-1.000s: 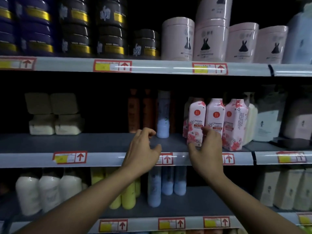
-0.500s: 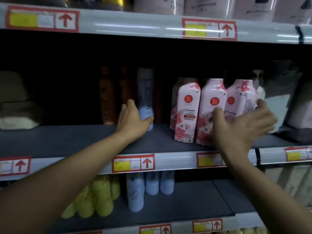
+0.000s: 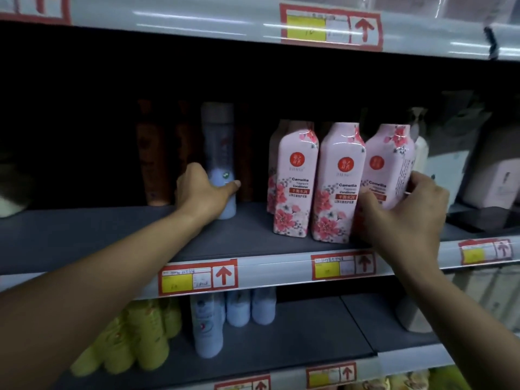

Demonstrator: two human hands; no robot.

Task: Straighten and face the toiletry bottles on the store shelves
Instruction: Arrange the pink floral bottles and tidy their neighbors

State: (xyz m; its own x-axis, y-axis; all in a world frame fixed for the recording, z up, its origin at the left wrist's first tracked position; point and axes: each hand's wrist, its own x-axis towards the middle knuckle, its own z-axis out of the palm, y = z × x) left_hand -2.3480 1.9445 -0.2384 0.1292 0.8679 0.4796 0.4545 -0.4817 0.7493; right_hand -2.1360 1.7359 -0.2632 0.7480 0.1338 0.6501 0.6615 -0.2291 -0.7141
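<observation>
Two bare hands reaching onto the grey middle shelf (image 3: 98, 235). Left hand (image 3: 201, 192) wrapped around the lower part of a tall pale-blue cylindrical bottle (image 3: 219, 153) standing upright, thumb across its front, fingers behind. Right hand (image 3: 408, 212) closed on the rightmost pink floral Camellia conditioner bottle (image 3: 389, 164), thumb on its label, fingers round its right side; bottle tilted left, touching the middle pink floral bottle (image 3: 339, 181). Leftmost pink floral bottle (image 3: 294, 178) upright, just beside.
</observation>
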